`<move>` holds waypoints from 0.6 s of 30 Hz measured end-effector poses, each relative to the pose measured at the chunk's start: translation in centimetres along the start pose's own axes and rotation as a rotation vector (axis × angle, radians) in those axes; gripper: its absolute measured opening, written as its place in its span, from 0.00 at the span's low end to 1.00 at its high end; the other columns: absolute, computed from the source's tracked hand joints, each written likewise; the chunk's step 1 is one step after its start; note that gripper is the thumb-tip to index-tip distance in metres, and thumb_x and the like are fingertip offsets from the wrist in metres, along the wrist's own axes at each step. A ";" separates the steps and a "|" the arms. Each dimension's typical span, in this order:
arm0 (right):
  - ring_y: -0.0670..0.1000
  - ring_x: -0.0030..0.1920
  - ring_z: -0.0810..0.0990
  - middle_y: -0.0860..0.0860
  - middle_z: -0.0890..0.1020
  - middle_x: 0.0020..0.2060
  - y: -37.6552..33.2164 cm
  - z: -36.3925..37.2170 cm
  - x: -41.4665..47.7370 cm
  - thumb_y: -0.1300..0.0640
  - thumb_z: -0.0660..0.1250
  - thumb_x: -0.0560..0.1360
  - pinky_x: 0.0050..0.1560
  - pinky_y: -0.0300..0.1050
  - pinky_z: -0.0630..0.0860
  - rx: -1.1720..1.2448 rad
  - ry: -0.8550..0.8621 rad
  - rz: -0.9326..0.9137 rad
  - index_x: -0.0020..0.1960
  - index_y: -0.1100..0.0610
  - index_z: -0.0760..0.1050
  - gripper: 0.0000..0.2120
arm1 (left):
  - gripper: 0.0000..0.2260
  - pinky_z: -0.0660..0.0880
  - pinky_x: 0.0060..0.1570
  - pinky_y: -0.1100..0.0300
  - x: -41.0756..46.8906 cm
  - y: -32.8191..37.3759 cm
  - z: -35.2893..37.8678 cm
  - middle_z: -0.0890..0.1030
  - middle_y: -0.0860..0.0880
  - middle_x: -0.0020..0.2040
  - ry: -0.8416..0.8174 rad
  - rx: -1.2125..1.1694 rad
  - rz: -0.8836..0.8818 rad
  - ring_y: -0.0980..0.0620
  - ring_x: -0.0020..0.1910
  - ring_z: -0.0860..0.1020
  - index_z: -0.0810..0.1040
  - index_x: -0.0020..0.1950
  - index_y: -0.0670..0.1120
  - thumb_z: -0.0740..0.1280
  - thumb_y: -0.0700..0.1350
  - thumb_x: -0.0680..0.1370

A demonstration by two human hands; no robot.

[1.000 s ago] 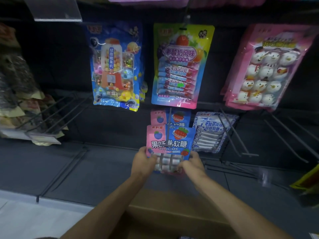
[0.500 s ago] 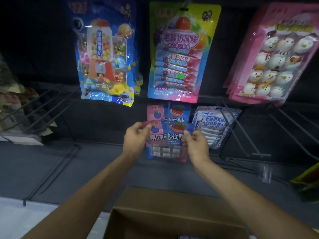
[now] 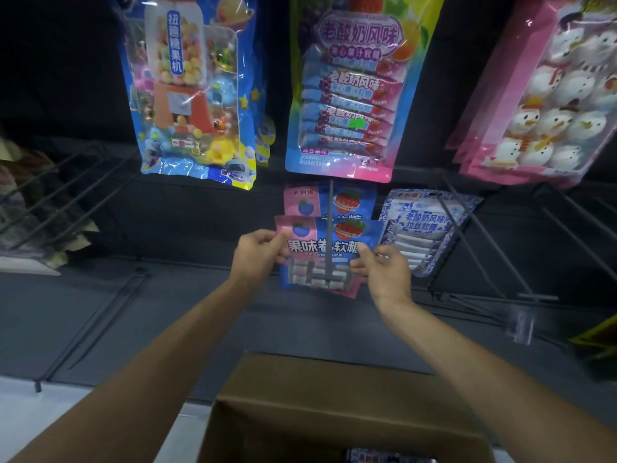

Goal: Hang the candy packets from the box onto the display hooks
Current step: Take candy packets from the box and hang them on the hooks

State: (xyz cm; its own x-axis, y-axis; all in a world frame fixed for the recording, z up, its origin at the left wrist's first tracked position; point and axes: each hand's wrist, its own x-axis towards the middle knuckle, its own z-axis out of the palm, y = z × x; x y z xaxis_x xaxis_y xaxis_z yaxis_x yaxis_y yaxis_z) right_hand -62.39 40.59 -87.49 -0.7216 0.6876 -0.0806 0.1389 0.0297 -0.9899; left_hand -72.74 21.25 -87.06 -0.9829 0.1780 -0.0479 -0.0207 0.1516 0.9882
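A pink and blue candy packet (image 3: pixel 317 248) with fruit pictures is held up in front of a dark display hook (image 3: pixel 330 228), whose rod crosses the packet's middle. My left hand (image 3: pixel 258 259) pinches its left edge and my right hand (image 3: pixel 384 269) pinches its right edge. Behind it hangs another packet of the same kind (image 3: pixel 329 202) on that hook. The open cardboard box (image 3: pixel 334 412) stands below my arms, with one blue-white packet (image 3: pixel 384 457) showing at its bottom.
Large bags hang above: a blue gumball bag (image 3: pixel 193 91), a rainbow candy bag (image 3: pixel 350 91), pink snowman bags (image 3: pixel 547 95). A blue-white packet (image 3: pixel 424 228) hangs to the right among bare wire hooks (image 3: pixel 494 262). More wire hooks (image 3: pixel 56 195) and bags sit at far left.
Both hands moved from the packet's bottom corners up to its sides and lifted it against the hook. The view has tilted down, showing more of the box.
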 end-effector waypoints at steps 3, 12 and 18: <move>0.53 0.37 0.87 0.55 0.87 0.36 0.0 0.3 1.0 0.53 0.73 0.80 0.53 0.55 0.85 0.019 0.013 0.004 0.46 0.57 0.75 0.10 | 0.12 0.71 0.28 0.68 1.1 0.7 0.5 0.85 0.44 0.38 0.030 -0.046 -0.039 0.53 0.31 0.79 0.82 0.45 0.43 0.73 0.51 0.81; 0.54 0.38 0.88 0.53 0.87 0.36 0.1 2.1 4.7 0.51 0.72 0.81 0.52 0.57 0.84 0.014 0.088 0.038 0.51 0.60 0.78 0.11 | 0.15 0.73 0.25 0.68 4.0 1.4 2.0 0.85 0.41 0.41 0.118 -0.181 -0.106 0.58 0.26 0.80 0.82 0.53 0.35 0.74 0.49 0.80; 0.51 0.33 0.85 0.53 0.87 0.36 0.2 2.9 6.0 0.51 0.71 0.82 0.53 0.60 0.84 0.034 0.137 0.036 0.46 0.54 0.75 0.09 | 0.11 0.77 0.30 0.67 4.9 1.5 2.4 0.84 0.42 0.42 0.131 -0.226 -0.099 0.55 0.33 0.80 0.82 0.51 0.37 0.74 0.45 0.81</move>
State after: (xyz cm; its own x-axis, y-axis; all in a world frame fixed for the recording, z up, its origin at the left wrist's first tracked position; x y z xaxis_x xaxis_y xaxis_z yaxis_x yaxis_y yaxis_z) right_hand -68.68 42.59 -88.55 -0.6167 0.7806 -0.1015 0.1381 -0.0197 -0.9902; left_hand -77.18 24.65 -86.18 -0.9891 0.0434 -0.1410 -0.1436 -0.0618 0.9877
